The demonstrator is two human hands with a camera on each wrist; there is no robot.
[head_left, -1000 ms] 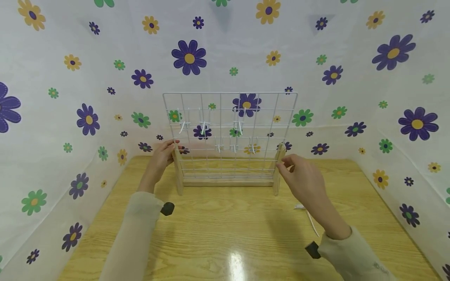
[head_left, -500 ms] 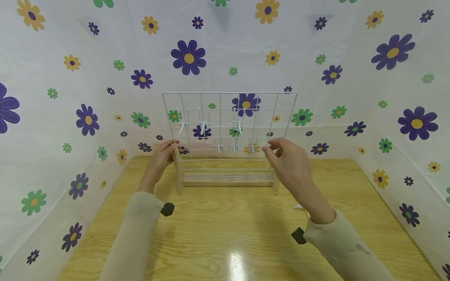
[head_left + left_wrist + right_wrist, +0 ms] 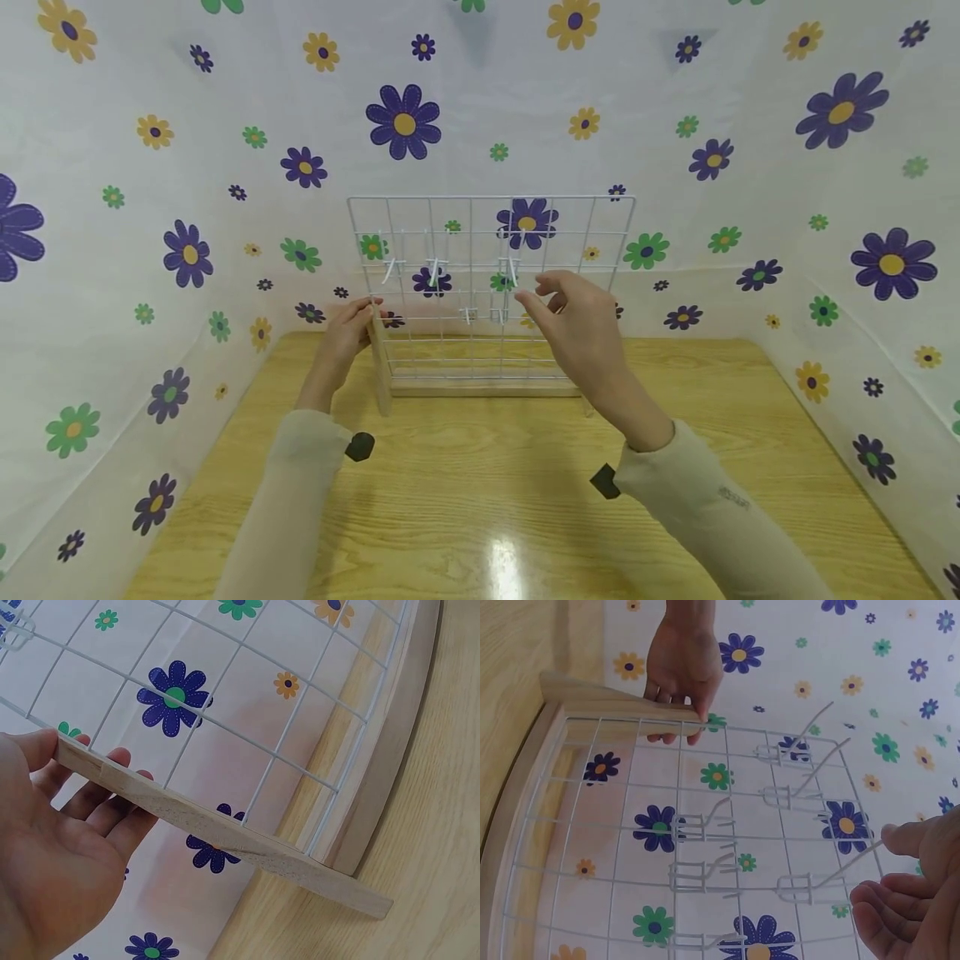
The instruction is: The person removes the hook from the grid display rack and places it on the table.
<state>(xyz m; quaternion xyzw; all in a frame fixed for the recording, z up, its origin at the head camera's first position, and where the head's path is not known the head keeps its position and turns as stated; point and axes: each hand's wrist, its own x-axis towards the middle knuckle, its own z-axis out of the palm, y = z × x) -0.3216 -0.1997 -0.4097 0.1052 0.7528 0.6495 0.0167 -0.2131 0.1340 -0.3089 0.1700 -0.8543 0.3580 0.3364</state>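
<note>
A white wire grid panel (image 3: 491, 197) stands upright in a wooden stand (image 3: 487, 389). My left hand (image 3: 341, 346) grips the top of the stand's left upright (image 3: 225, 832), thumb in front and fingers behind. Several white wire hooks hang on the grid in two rows. My right hand (image 3: 585, 333) is in front of the grid's right half, fingers loosely bent, with a gap between thumb and index finger. In the right wrist view its thumb (image 3: 904, 838) lies right at the tip of an upper-row hook (image 3: 847, 864). The right upright is mostly hidden behind this hand.
The stand rests on a wood-grain table (image 3: 450, 483). A white flower-print sheet (image 3: 480, 108) encloses the back and both sides. Each sleeve cuff has a small black block (image 3: 361, 447) at it.
My right hand has moved left and slightly up, from the right upright across the lower hooks to the upper-row hook. The white items on the table are now covered by that arm. The left hand stays put.
</note>
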